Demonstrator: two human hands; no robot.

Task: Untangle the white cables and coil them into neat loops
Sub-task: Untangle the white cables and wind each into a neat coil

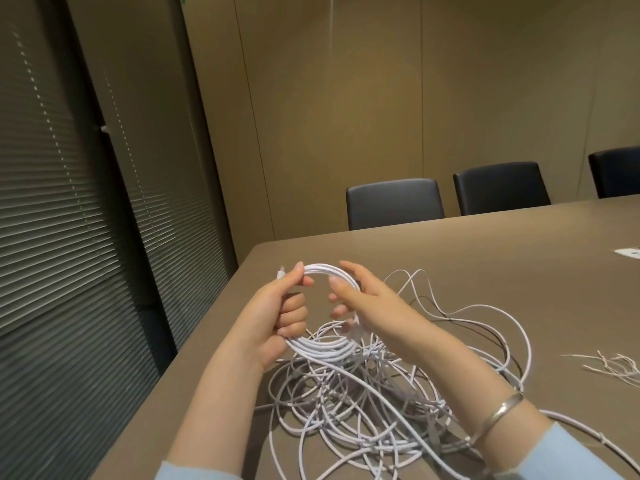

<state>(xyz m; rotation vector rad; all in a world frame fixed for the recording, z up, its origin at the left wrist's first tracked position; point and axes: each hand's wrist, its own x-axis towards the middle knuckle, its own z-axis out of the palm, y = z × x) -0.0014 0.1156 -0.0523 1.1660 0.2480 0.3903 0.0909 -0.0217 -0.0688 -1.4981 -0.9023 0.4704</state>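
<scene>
Dim, warm, even indoor light, olive-brown cast overall. Thin bright pinpoints leaking through closed blinds (69, 209) at left. Soft, faint shadows under cables (363, 403) on table (485, 258); no harsh glare. Wide-angle bend toward edges, wall panels and blinds leaning. Slight softness throughout, compression smear on hands (277, 313) and sleeves at bottom edge.

Two hands (277, 317) (367, 299), one cable coil (325, 348), one tangled pile (363, 410), three chairs (394, 202), one bracelet (502, 412).
</scene>
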